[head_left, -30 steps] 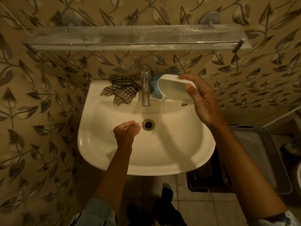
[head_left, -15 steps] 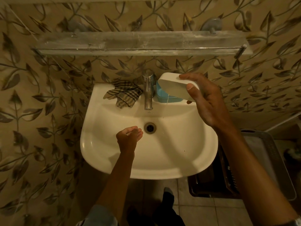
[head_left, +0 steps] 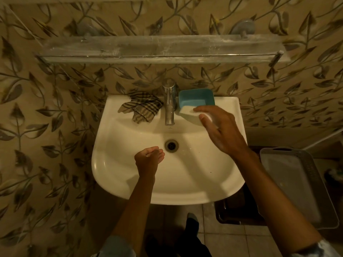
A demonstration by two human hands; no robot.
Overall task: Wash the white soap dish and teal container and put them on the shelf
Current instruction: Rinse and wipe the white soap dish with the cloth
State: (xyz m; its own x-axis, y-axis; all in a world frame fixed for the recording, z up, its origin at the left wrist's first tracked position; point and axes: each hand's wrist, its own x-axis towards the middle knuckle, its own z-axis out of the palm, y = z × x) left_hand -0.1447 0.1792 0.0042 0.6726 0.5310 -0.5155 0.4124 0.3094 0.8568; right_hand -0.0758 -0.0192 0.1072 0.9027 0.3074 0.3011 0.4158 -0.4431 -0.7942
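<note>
My right hand [head_left: 220,127] grips the white soap dish [head_left: 189,115] by its right end, low over the back right rim of the sink, just right of the tap. The teal container [head_left: 195,99] stands open on the sink ledge directly behind the dish, touching or nearly touching it. My left hand [head_left: 148,161] hangs over the basin near the drain, fingers curled in with nothing visible in it. The glass shelf [head_left: 159,49] runs along the wall above the sink and holds nothing.
A checked cloth [head_left: 142,108] lies on the sink ledge left of the chrome tap [head_left: 169,102]. The white sink [head_left: 130,182] has its drain [head_left: 171,145] in the middle. A grey tray-like bin [head_left: 297,182] stands on the floor at right.
My right hand tipped water out of the white soap dish, then lowered it toward the sink ledge in front of the teal container. The water stream has stopped. My left hand stayed put.
</note>
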